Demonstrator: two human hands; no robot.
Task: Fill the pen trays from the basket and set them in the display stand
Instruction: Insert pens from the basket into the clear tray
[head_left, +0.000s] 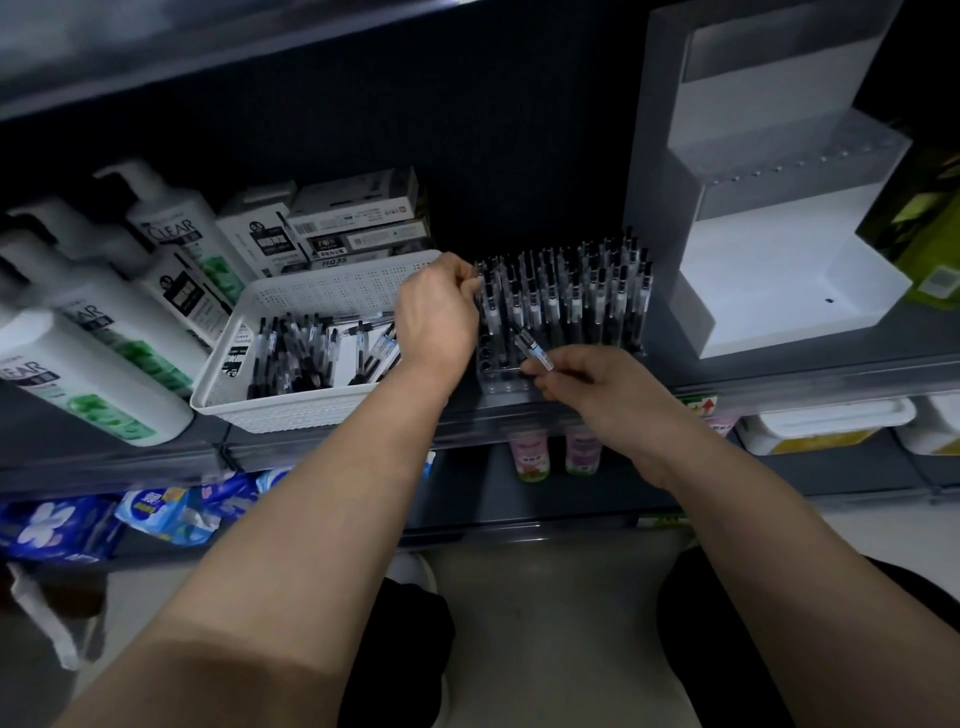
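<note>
A clear pen tray stands on the shelf, most of its holes filled with upright black pens; a few front-left holes show empty. My left hand pinches the top of a pen at the tray's back-left corner. My right hand holds a single pen tilted over the tray's front-left holes. The white perforated basket sits to the left with several loose pens in it. The white tiered display stand rises at the right with no trays on its steps.
White shampoo pump bottles crowd the shelf's left end. Pen boxes are stacked behind the basket. A green box leans beside the stand. Blue packets and small pink bottles fill the shelf below.
</note>
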